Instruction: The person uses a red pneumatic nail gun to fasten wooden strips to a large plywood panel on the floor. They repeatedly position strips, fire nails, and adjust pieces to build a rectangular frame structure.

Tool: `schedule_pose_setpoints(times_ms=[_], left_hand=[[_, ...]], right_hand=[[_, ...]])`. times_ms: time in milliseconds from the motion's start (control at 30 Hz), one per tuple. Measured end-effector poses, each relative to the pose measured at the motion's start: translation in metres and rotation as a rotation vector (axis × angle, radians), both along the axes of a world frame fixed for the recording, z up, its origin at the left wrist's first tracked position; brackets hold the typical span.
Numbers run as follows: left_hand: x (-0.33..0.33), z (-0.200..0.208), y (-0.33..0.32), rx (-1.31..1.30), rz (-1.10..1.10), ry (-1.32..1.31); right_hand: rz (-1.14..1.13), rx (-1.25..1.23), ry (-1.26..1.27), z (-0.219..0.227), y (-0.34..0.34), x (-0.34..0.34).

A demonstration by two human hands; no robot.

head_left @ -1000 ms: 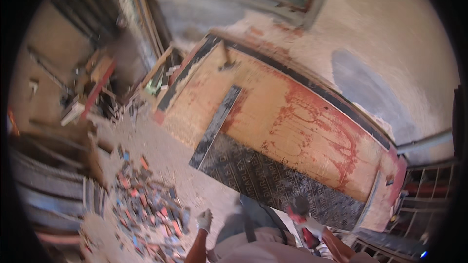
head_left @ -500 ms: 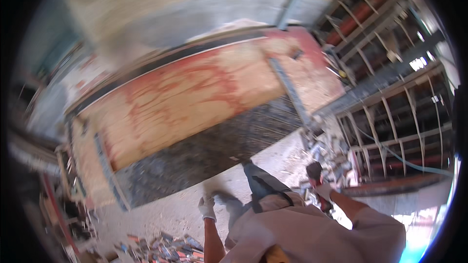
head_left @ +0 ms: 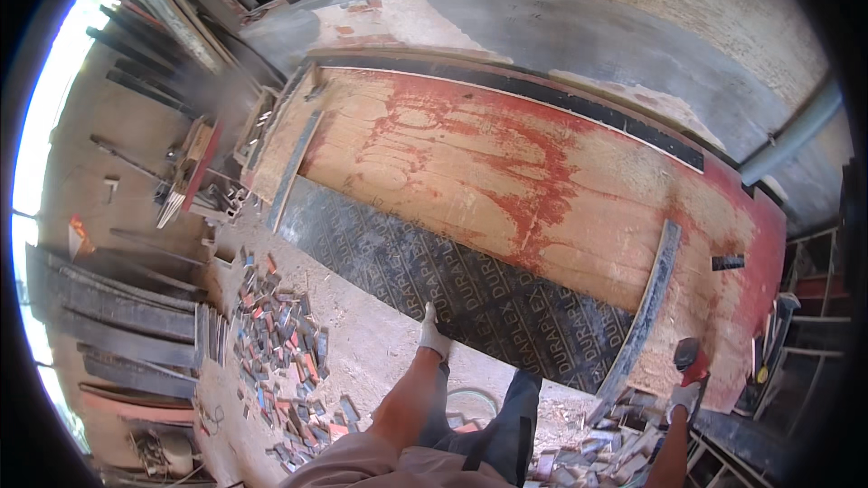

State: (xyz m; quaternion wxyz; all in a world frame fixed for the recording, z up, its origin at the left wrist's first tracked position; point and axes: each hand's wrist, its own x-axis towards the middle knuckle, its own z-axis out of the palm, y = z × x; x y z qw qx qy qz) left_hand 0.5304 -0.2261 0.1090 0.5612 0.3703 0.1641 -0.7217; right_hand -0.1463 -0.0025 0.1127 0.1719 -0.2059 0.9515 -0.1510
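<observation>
My left hand (head_left: 434,336), in a white glove, is at the near edge of a long black printed plywood panel (head_left: 398,262). One digit lies over the panel's edge, and the fingers beneath are hidden. The panel lies along the front of a large red-stained plywood table (head_left: 470,181), between two dark wooden strips, one at its left end (head_left: 297,167) and one at its right end (head_left: 644,316). At the table's right corner my gloved right hand (head_left: 684,398) is closed around a red-and-black cordless power tool (head_left: 693,360); its exact kind is unclear.
Wood offcuts (head_left: 280,334) litter the floor at left, with more offcuts (head_left: 624,438) under the table's right end. A small dark block (head_left: 727,262) lies on the table. Stacked boards (head_left: 136,325) stand far left; a pipe (head_left: 796,131) runs along the wall at right.
My view has swung round, bringing the left side of the room in. My left hand has come up to the panel's near edge. My right hand still grips the power tool, now beside the table corner.
</observation>
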Motion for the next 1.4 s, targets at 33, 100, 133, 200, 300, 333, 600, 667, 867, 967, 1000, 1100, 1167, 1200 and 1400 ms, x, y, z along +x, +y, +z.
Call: schedule_pose_setpoints(times_ms=[33, 100, 133, 200, 300, 333, 600, 667, 867, 967, 1000, 1100, 1167, 1200, 1400], left_hand=[[-0.011, -0.001, 0.006, 0.022, -0.003, -0.080], [-0.022, 0.000, 0.009, 0.063, -0.032, -0.239], [-0.024, 0.002, 0.008, 0.072, -0.046, -0.277], [-0.025, 0.004, 0.002, 0.075, -0.084, -0.333], [-0.003, 0.028, 0.037, 0.097, -0.032, -0.396], [-0.018, 0.043, 0.024, 0.104, -0.061, -0.428], [-0.050, 0.243, -0.060, -0.258, -0.356, -0.346], [-0.063, 0.293, -0.090, -0.343, -0.365, -0.392], [-0.107, 0.328, -0.218, -0.616, -0.420, -0.553], [-0.129, 0.347, -0.272, -0.658, -0.311, -0.560], [-0.131, 0.353, -0.295, -0.664, -0.286, -0.567], [-0.147, 0.372, -0.356, -0.752, -0.300, -0.482], [-0.173, 0.394, -0.389, -0.679, -0.293, -0.493], [-0.178, 0.404, -0.407, -0.642, -0.274, -0.526], [-0.213, 0.437, -0.500, -0.610, -0.260, -0.699]], right_hand=[[0.014, -0.005, 0.052, -0.006, -0.010, -0.026], [0.051, -0.027, 0.153, -0.020, -0.026, -0.066], [0.077, -0.052, 0.205, -0.029, -0.028, -0.073], [0.180, -0.196, 0.420, -0.050, -0.019, -0.074], [0.158, -0.214, -0.210, 0.018, -0.010, 0.002], [0.145, -0.420, -0.301, 0.017, 0.016, 0.003], [-0.089, -0.443, -0.152, 0.094, -0.013, 0.114], [-0.059, -0.498, -0.084, 0.119, -0.043, 0.115], [0.004, -0.601, 0.089, 0.190, -0.120, 0.094], [0.197, -0.528, 0.205, 0.212, -0.144, 0.046], [0.174, -0.597, 0.136, 0.215, -0.167, 0.043], [0.250, -0.525, 0.183, 0.242, -0.217, -0.009], [0.396, -0.044, 0.507, 0.268, -0.243, -0.052], [0.486, 0.180, 0.657, 0.287, -0.273, -0.054], [0.325, -0.530, -0.069, 0.414, -0.385, -0.001]])
